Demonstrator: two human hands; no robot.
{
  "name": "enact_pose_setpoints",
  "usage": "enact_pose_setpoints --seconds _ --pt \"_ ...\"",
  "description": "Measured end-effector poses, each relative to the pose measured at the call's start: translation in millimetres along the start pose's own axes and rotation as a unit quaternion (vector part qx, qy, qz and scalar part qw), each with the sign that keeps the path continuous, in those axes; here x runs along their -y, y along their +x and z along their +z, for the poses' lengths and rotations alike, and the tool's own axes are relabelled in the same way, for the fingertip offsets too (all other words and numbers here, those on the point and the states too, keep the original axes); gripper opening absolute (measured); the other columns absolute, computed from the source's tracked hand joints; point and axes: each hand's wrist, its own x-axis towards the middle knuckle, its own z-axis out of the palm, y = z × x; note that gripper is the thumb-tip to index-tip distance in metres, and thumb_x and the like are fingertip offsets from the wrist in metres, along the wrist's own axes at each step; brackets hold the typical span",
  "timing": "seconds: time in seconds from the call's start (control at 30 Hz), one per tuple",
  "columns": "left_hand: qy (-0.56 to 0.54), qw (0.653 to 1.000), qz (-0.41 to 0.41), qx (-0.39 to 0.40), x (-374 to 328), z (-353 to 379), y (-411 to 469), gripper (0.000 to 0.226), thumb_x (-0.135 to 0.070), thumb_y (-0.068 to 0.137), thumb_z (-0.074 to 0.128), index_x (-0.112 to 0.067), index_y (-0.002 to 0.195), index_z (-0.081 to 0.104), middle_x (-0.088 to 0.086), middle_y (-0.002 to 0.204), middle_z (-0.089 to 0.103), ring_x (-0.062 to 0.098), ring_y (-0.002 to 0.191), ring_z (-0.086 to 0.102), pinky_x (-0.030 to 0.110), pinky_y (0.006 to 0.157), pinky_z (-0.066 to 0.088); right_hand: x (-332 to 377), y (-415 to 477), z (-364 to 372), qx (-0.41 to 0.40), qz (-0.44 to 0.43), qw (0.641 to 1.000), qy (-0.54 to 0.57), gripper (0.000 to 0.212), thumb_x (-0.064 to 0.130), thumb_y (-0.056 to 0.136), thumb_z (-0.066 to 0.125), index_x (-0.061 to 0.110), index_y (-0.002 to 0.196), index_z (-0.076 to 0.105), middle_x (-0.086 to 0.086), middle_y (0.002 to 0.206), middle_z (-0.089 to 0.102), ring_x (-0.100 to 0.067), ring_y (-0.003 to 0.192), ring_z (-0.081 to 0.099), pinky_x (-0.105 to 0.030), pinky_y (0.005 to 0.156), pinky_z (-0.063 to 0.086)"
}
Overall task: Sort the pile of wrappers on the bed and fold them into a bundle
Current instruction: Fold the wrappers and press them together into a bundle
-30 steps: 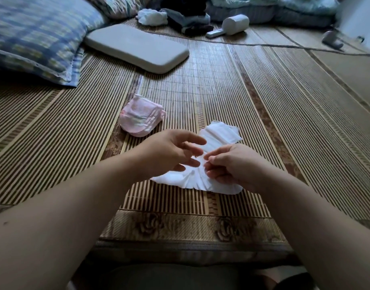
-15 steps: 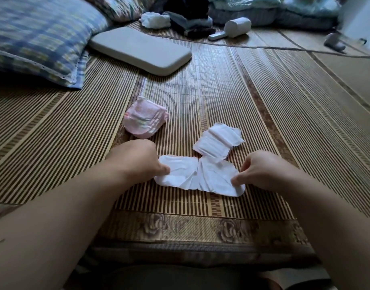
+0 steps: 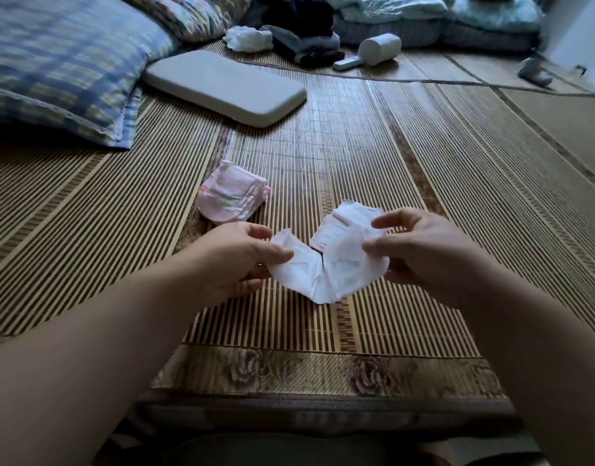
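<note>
A white wrapper [image 3: 318, 274], creased down its middle, hangs just above the bamboo mat [image 3: 457, 196] between both hands. My left hand [image 3: 237, 260] pinches its left end between thumb and fingers. My right hand [image 3: 420, 250] pinches its right end. A second white wrapper [image 3: 348, 218], flatter with faint lines, sits just behind it near my right thumb; whether my right hand holds that one too I cannot tell. A crumpled pink wrapper [image 3: 230, 196] lies on the mat, left of and beyond my left hand.
A flat grey pad [image 3: 222, 85] lies further back on the mat. A blue checked pillow [image 3: 60, 62] fills the far left. White cloth [image 3: 249, 38], dark clothes [image 3: 302, 31], a white cylinder device [image 3: 376, 50] and folded bedding [image 3: 440, 21] line the back. The mat's flowered border [image 3: 323, 375] runs nearest me.
Both hands went from pressing the white wrapper flat on the mat to pinching its ends and lifting it. The camera view moved a little closer.
</note>
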Motion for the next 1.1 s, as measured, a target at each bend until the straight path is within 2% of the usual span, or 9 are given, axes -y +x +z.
enact_pose_setpoints --seconds 0.13,0.27,0.37,0.53,0.6,0.8,0.97,1.03,1.1 --pt "-0.037 0.998 0.005 0.059 -0.9 12.7 -2.0 0.040 -0.024 0.061 0.073 -0.008 0.096 0.063 0.003 0.068 0.071 0.009 0.053 0.061 0.018 0.043 0.046 5.9 -5.1 27.9 0.062 -0.049 0.995 0.061 0.020 0.008 0.073 0.074 0.005 0.092 0.067 -0.009 0.081 0.071 -0.019 0.068 0.068 -0.029 0.059 0.055" --pt "-0.038 0.997 0.023 0.061 0.0 19.6 -3.1 0.014 -0.018 0.080 0.066 -0.009 0.091 0.063 0.003 0.067 0.070 0.011 0.055 0.063 0.021 0.045 0.048 3.7 -5.3 53.2 0.041 -0.064 0.996 0.048 0.022 0.012 0.076 0.073 0.001 0.093 0.066 -0.019 0.091 0.072 -0.028 0.082 0.071 -0.041 0.072 0.059" --pt "-0.032 0.998 0.030 0.046 -0.2 20.0 -4.3 0.003 -0.013 0.087 0.059 -0.010 0.088 0.061 0.005 0.068 0.068 0.012 0.055 0.062 0.021 0.043 0.047 2.7 -4.2 59.9 0.039 -0.057 0.996 0.053 0.019 0.013 0.080 0.069 0.000 0.094 0.066 -0.021 0.092 0.071 -0.030 0.082 0.071 -0.039 0.070 0.060" --pt "0.021 0.997 0.058 0.035 -0.3 15.9 -6.7 0.022 -0.028 0.086 0.062 -0.007 0.089 0.065 0.012 0.080 0.068 0.018 0.067 0.062 0.023 0.051 0.047 2.0 -3.5 59.7 0.072 -0.040 0.993 0.088 0.022 0.003 0.089 0.047 0.001 0.090 0.069 -0.014 0.079 0.071 -0.020 0.066 0.068 -0.025 0.051 0.054" --pt "0.054 0.996 0.069 0.031 0.6 14.3 -7.2 0.033 -0.034 0.079 0.069 -0.005 0.096 0.066 0.015 0.086 0.072 0.019 0.072 0.063 0.024 0.055 0.049 2.4 -3.2 58.9 0.086 -0.037 0.991 0.091 0.025 -0.002 0.088 0.044 0.002 0.091 0.069 -0.015 0.082 0.073 -0.024 0.070 0.070 -0.025 0.052 0.055" --pt "0.120 0.988 0.100 -0.012 4.3 18.0 -1.1 0.012 -0.008 0.086 0.058 -0.003 0.087 0.069 0.012 0.076 0.065 0.016 0.062 0.059 0.024 0.052 0.049 -1.3 1.1 59.7 0.076 -0.043 0.993 0.081 0.027 -0.008 0.083 0.045 0.004 0.092 0.068 -0.019 0.091 0.074 -0.029 0.082 0.071 -0.034 0.069 0.059" --pt "-0.093 0.983 0.134 -0.078 -9.4 4.1 10.2 0.020 0.000 0.088 0.045 -0.010 0.098 0.059 0.017 0.105 0.060 0.025 0.086 0.061 0.031 0.067 0.057 -0.5 5.3 41.3 -0.004 -0.071 0.992 0.103 0.021 0.000 0.086 0.051 0.013 0.083 0.068 -0.005 0.078 0.074 -0.013 0.067 0.070 -0.020 0.049 0.051" --pt "-0.230 0.952 0.146 -0.139 -16.0 -5.3 19.4 0.025 0.000 0.089 0.042 -0.014 0.101 0.058 0.018 0.109 0.059 0.027 0.092 0.061 0.033 0.068 0.058 -2.3 6.7 37.1 -0.020 -0.063 0.993 0.101 0.021 0.003 0.087 0.051 0.014 0.084 0.068 -0.002 0.077 0.075 -0.012 0.066 0.070 -0.019 0.047 0.049" --pt "-0.353 0.906 0.132 -0.191 -21.6 -15.2 30.8 0.026 -0.003 0.093 0.039 -0.013 0.107 0.058 0.018 0.109 0.062 0.027 0.091 0.065 0.032 0.058 0.058 -4.3 7.2 36.7 -0.023 -0.052 0.992 0.114 0.018 0.004 0.087 0.053 0.012 0.085 0.069 -0.003 0.077 0.075 -0.013 0.065 0.070 -0.018 0.047 0.049"
